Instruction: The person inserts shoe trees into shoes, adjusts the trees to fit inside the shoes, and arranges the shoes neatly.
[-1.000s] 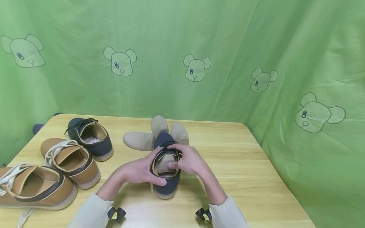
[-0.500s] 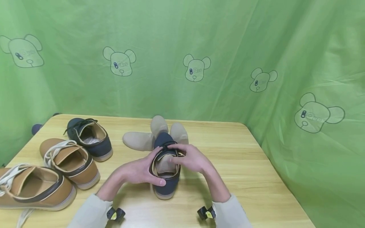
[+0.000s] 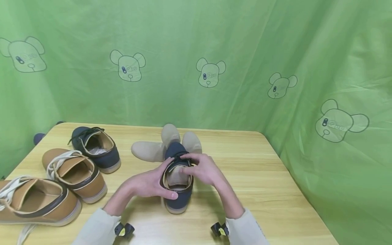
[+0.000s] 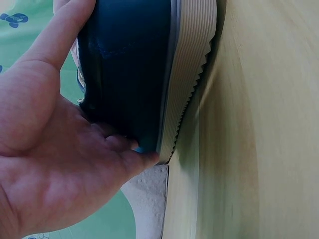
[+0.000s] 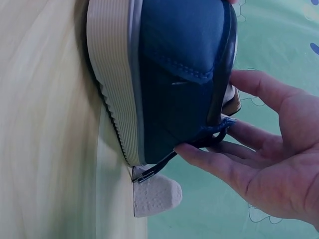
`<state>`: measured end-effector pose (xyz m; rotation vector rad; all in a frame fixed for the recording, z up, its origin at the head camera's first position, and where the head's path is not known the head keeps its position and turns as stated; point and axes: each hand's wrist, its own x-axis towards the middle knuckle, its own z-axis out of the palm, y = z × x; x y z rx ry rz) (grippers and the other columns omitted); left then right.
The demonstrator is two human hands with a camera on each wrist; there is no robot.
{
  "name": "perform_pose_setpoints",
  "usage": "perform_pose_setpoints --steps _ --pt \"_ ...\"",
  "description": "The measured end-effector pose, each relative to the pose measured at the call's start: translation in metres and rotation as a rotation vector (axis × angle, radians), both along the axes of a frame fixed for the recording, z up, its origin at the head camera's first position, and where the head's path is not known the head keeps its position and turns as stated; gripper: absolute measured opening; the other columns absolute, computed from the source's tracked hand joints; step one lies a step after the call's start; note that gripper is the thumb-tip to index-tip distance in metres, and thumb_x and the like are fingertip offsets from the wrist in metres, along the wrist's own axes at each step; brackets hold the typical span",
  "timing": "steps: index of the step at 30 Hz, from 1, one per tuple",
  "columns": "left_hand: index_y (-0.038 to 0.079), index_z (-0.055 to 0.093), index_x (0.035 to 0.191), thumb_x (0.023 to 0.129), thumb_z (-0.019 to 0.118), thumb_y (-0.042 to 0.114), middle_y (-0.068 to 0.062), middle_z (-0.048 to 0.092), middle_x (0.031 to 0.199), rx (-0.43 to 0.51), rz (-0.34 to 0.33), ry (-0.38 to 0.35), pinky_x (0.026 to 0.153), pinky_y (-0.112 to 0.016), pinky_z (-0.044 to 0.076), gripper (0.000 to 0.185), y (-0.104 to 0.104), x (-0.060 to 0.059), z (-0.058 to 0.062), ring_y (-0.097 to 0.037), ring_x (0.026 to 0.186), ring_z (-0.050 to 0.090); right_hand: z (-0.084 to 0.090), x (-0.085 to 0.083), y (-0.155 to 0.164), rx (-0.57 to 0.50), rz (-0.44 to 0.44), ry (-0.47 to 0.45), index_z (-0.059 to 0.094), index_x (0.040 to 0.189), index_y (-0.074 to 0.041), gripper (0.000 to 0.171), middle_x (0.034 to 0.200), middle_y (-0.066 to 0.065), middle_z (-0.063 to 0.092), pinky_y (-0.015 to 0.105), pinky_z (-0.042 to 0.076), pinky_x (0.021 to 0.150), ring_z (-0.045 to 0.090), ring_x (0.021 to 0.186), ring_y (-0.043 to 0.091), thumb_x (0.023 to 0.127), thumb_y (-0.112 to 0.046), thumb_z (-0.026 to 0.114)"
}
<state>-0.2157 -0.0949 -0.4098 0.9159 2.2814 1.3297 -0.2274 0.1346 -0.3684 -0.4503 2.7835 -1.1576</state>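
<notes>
A navy lace-up shoe (image 3: 178,202) stands on the table, heel toward me. In its opening sits a grey-beige shoe insert (image 3: 177,177). My left hand (image 3: 147,183) grips the shoe's left side, thumb across the back of the collar and fingers along the flank; the left wrist view shows its fingertips low near the sole. My right hand (image 3: 206,170) holds the front right of the opening, thumb over the collar against the insert and fingers at the black laces (image 5: 214,137). The insert's front end is hidden inside the shoe.
Beyond the toe lie three loose grey inserts (image 3: 147,151). On the left stand another navy shoe (image 3: 105,160) with something clear inside, and two tan shoes (image 3: 92,192) with white laces. A green curtain (image 3: 171,34) encloses the wooden table (image 3: 245,190).
My right thumb has shifted slightly forward in the opening, and the right hand has moved only a little. The left hand and the shoe stay in place.
</notes>
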Motion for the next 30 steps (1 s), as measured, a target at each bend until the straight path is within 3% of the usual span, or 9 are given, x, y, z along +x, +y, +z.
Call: perform_pose_setpoints --steps 30 --pt "0.02 0.009 0.163 0.08 0.086 0.043 -0.012 0.022 0.167 -0.023 0.01 0.003 0.121 -0.053 0.029 0.115 0.0004 0.001 0.0006 -0.026 0.146 0.037 -0.0053 -0.0014 -0.0028 -0.018 -0.049 0.055 0.077 0.117 -0.021 0.039 0.125 0.007 0.072 0.046 0.053 0.102 0.065 0.121 0.029 0.079 -0.028 0.085"
